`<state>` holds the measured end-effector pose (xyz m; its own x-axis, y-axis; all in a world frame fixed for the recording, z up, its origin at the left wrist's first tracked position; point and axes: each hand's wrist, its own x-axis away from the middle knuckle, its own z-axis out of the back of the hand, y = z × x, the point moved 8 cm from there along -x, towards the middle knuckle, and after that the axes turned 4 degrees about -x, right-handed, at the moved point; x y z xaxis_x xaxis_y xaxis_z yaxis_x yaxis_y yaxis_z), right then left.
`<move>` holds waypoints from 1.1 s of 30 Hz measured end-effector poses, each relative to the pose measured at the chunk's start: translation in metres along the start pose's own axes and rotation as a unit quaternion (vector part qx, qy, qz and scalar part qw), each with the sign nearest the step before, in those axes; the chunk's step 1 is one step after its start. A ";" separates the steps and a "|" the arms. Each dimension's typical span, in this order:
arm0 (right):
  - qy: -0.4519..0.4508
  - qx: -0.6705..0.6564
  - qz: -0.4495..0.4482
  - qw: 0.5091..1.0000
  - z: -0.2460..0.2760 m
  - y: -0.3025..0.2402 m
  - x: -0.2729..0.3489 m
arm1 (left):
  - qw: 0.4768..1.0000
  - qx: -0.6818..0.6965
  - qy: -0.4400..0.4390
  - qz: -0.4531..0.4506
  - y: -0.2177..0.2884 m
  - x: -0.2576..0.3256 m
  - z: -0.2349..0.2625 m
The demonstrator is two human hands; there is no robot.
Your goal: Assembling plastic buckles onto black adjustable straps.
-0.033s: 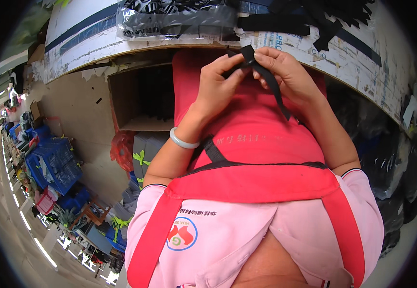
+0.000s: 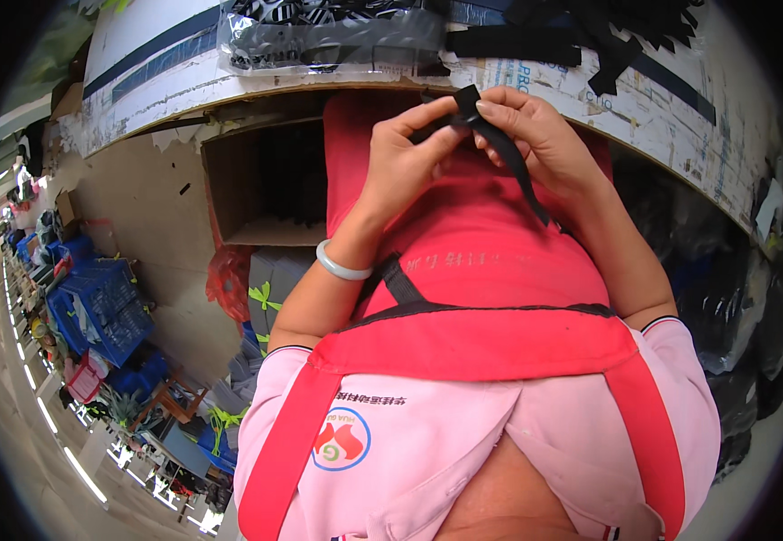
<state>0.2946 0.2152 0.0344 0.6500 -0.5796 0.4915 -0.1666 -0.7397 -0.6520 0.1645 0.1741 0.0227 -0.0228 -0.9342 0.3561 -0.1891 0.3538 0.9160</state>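
A black fabric strap (image 2: 510,162) is pinched between my two hands, just in front of the table edge and above my red apron. My left hand (image 2: 409,155), with a pale bangle on its wrist, grips the strap from the left with thumb and forefinger. From the right, my right hand (image 2: 540,140) pinches it at its folded upper part. A small dark piece, perhaps a buckle, sits on the strap between the fingertips; its shape is hard to make out. One loose strap end hangs down across the apron (image 2: 490,288) below my right hand.
On the worktable (image 2: 157,113) lie a clear plastic bag (image 2: 333,50) of small black pieces and a pile of black straps (image 2: 621,45). An open cardboard box (image 2: 261,180) stands under the table edge. Blue crates (image 2: 103,307) are farther left, dark plastic bags (image 2: 716,307) at right.
My left hand has shifted very slightly to the left, its fingers a little wider around the strap. The hanging end has swung slightly to the right.
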 end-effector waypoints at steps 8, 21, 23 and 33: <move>0.079 0.377 0.337 0.859 -0.018 -0.036 0.020 | 0.980 0.180 -0.018 0.082 -0.017 -0.007 -0.003; 0.107 0.213 0.052 0.970 0.007 -0.005 0.014 | 0.990 -0.001 0.109 -0.092 0.012 0.002 0.007; 0.113 0.194 0.047 0.973 0.010 -0.001 0.010 | 0.974 -0.105 0.105 -0.172 0.027 0.008 0.003; 0.060 0.135 0.148 0.978 -0.007 -0.010 0.012 | 0.963 -0.055 0.074 -0.252 0.034 0.014 0.005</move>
<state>0.2994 0.2133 0.0507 0.5082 -0.8031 0.3111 -0.1216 -0.4245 -0.8972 0.1527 0.1723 0.0578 0.1864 -0.9746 -0.1242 -0.0342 -0.1328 0.9906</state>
